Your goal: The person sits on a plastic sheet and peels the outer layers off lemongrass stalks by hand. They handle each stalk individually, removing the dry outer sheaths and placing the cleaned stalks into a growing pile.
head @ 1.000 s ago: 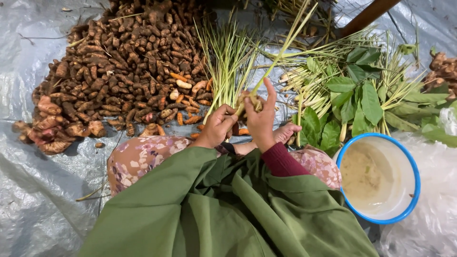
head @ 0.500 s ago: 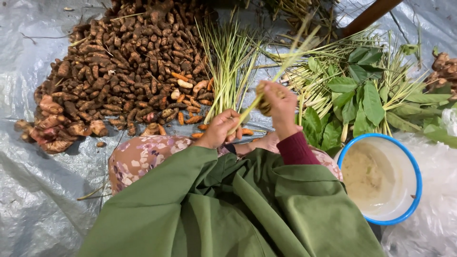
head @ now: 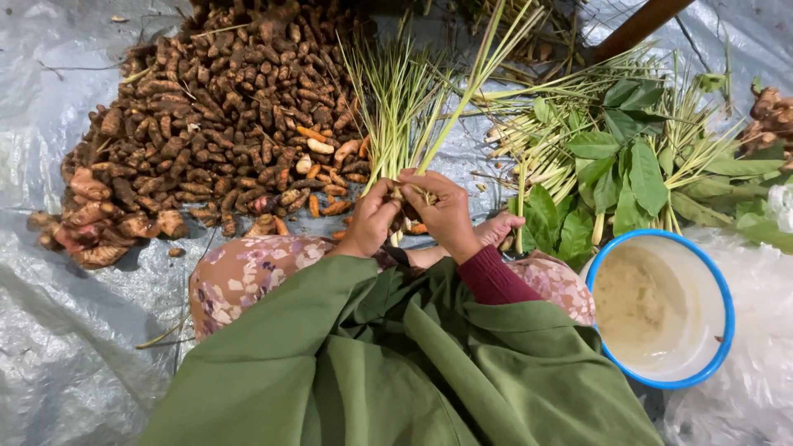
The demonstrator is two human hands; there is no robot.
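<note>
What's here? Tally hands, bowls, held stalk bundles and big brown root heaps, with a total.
Hands: 2 (left hand, right hand)
Blue-rimmed bowl: 1
Stalk bundle, held by both: 1
Brown root heap: 1
Total: 5

Produce sorting spot: root heap (head: 215, 124), lemongrass (head: 396, 107), tarp (head: 49, 347).

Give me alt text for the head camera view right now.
Both hands, left hand and right hand, grip the base of a bunch of lemongrass stalks over the person's lap. A heap of brown roots lies to the left on a grey plastic sheet; green leaves and a blue-rimmed white bowl sit to the right.
</note>
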